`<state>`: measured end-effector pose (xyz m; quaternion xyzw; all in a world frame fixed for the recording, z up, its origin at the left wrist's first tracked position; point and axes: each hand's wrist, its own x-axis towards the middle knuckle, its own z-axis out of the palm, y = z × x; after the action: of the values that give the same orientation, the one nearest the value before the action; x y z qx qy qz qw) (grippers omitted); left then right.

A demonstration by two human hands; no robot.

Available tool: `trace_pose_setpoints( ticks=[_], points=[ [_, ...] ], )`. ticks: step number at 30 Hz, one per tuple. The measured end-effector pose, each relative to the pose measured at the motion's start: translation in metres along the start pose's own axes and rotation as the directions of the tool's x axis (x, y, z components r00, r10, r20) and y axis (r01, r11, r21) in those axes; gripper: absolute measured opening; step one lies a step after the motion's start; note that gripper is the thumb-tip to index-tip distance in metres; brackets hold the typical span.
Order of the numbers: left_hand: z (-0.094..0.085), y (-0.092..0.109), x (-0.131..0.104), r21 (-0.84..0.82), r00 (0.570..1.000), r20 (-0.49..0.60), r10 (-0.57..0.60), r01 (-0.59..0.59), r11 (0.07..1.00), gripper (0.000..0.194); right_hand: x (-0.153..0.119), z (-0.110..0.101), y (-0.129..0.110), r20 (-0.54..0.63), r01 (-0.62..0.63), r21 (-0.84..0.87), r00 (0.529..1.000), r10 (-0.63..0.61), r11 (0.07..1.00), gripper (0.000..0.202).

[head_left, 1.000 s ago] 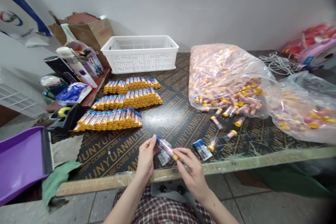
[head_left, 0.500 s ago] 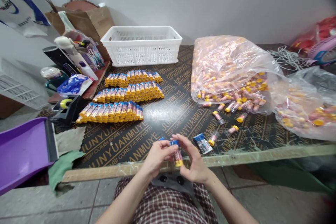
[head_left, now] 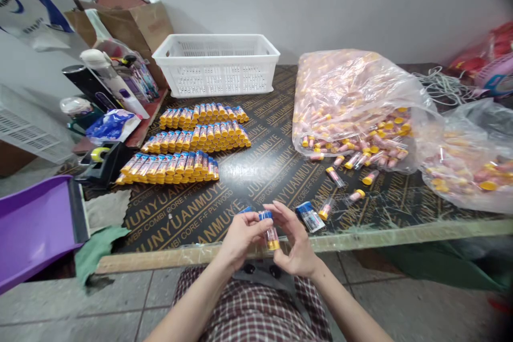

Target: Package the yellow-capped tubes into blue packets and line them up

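A small clear tube with a yellow cap and a blue-topped label is between my hands, above the table's front edge. My left hand pinches its upper part between thumb and fingers. Curved around its right side is my right hand, fingers apart, the thumb near the yellow cap. A stack of flat blue labels lies just right of my hands, and another blue piece shows partly behind my left fingers. Labelled tubes stand packed in three rows at the left. Loose unlabelled tubes lie at the right.
A white basket stands at the back. An open plastic bag of tubes fills the right, with another bag beside it. At the left are a tape dispenser, bottles and a purple dustpan.
The view has shifted slightly. Both hands stay around the tube in nearly the same pose, with the right fingers moved a little.
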<state>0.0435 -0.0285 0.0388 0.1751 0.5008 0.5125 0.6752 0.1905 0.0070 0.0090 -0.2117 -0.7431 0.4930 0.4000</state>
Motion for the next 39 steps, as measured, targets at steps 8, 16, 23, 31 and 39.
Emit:
trace_pose_setpoints(
  ticks=[8, 16, 23, 31, 39],
  points=[
    [0.002, -0.001, 0.003, 0.027, 1.0, 0.015, 0.01, -0.01, 1.0, 0.039, 0.001, 0.001, 0.003, -0.021, -0.003, -0.009, 1.0, 0.003, 1.0, 0.087],
    [-0.023, 0.019, 0.051, 0.561, 0.917, -0.156, 0.368, -0.224, 0.797, 0.039, 0.013, -0.043, 0.009, -0.18, -0.114, -0.407, 0.983, 0.043, 0.906, 0.08],
    [-0.04, 0.037, 0.083, 0.992, 0.826, -0.104, 0.554, 0.049, 0.114, 0.045, -0.005, -0.118, 0.054, -0.499, -0.432, -0.802, 0.864, -0.063, 0.413, 0.063],
    [-0.048, 0.007, 0.035, 0.992, 0.889, -0.091, 0.449, 0.043, 0.116, 0.028, -0.018, -0.123, 0.053, -0.523, -0.636, -0.737, 0.751, 0.402, 0.228, 0.065],
    [-0.054, -0.013, 0.03, 0.973, 0.889, -0.107, 0.446, 0.0, 0.233, 0.011, -0.009, -0.12, 0.048, -0.514, -0.593, -0.682, 0.805, 0.295, 0.428, 0.057]
  ],
)
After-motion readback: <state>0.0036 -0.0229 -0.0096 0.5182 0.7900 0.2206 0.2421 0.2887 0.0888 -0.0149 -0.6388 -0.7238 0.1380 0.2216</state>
